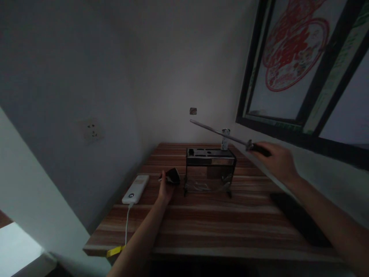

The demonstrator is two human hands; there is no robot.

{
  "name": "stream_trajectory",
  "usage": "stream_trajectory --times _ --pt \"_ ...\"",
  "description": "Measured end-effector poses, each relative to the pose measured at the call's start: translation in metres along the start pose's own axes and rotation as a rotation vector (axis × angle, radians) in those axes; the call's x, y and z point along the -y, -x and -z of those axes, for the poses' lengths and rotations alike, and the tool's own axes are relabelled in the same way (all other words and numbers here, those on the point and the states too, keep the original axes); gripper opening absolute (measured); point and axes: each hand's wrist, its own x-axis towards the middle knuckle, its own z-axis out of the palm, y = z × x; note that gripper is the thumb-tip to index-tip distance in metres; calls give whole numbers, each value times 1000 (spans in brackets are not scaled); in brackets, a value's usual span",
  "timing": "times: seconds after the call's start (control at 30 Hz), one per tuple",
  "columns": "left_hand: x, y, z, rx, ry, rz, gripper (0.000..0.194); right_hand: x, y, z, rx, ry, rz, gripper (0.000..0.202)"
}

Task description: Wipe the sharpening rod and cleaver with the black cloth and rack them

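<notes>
My right hand (278,161) is closed round the black handle of a honing steel (217,132), a long thin grey rod. Its shaft points left and slightly up, above the knife rack (211,161). The rack has a dark slotted top and a clear lower part, and it stands upright on the table. Left of the rack, my left hand (165,188) grips a small black object (173,176) with a pale edge; its kind is too dim to make out. Behind the rack's right end, a patterned silvery cylinder (225,139) shows.
A white power bank (136,189) with a white cable lies at the left of the striped wooden table (219,231). Something yellow (114,251) is at the front left edge. A flat black object (300,219) lies under my right forearm. Walls and a window frame (276,136) enclose the table.
</notes>
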Motion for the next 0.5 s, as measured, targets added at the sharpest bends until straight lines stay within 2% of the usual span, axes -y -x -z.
stream_trajectory --times 0.1,0.2,0.27,0.37,0.5 --pt "-1 0 2 -14 24 12 23 -15 -42 27 -32 242 177 39" --pt "1 -2 5 -53 46 -8 12 -19 -82 48 41 431 287 29" --pt "2 -4 6 -78 48 -12 12 -16 -107 58 67 534 348 23" --pt "3 -5 7 -103 38 -8 14 -6 -142 68 157 634 460 28" --pt "3 -4 5 -113 24 -4 15 11 -180 67 226 594 581 40"
